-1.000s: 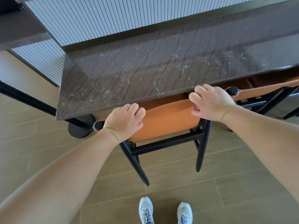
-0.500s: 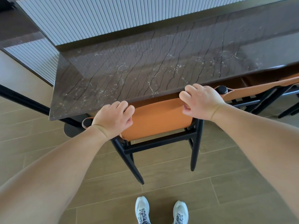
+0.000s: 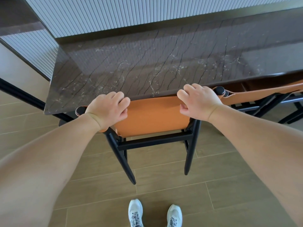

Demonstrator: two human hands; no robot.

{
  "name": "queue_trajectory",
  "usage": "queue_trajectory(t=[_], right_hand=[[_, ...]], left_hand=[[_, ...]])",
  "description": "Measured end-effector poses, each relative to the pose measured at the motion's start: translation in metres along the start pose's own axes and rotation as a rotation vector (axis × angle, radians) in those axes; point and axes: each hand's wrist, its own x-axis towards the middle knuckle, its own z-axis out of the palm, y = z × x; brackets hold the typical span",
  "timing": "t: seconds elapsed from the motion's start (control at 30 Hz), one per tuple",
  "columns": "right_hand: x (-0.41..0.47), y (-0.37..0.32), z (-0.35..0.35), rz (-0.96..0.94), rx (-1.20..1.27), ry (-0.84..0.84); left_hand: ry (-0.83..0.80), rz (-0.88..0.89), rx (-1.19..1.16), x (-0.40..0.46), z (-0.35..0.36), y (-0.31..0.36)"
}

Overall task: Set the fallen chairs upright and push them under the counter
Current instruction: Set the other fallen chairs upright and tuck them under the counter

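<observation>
A chair with an orange backrest [image 3: 152, 115] and black legs stands upright in front of me, its seat hidden under the dark marble counter [image 3: 155, 63]. My left hand [image 3: 107, 110] grips the left end of the backrest's top edge. My right hand [image 3: 199, 101] grips the right end. A second orange chair [image 3: 262, 90] stands upright to the right, tucked under the same counter, its backrest touching the first chair's right post.
A black slanted counter leg [image 3: 23, 95] runs to a round base at the left. A ribbed grey panel [image 3: 114, 13] rises behind the counter. My two white shoes [image 3: 154, 213] stand on the wood-look tiled floor behind the chair.
The chair has slid further under the counter, its backrest now almost against the counter's edge. Both hands stayed on the backrest, and the view shifted slightly.
</observation>
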Motion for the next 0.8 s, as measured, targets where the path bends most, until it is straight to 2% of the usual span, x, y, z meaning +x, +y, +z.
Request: queue_trajectory(t=[0.17,0.3,0.47,0.8], right_hand=[[0.005,-0.001,-0.001,-0.005,0.007,0.014],[-0.006,-0.007,0.003,-0.022,0.021,0.024],[-0.021,-0.012,0.009,-0.042,0.061,0.008],[-0.033,0.025,0.026,-0.058,0.026,-0.056]], left_hand=[[-0.042,-0.032,-0.010,0.000,-0.002,-0.003],[0.016,-0.047,-0.016,-0.014,0.000,0.016],[-0.013,-0.081,-0.042,-0.031,0.000,0.045],[-0.050,-0.159,-0.074,-0.015,-0.002,0.104]])
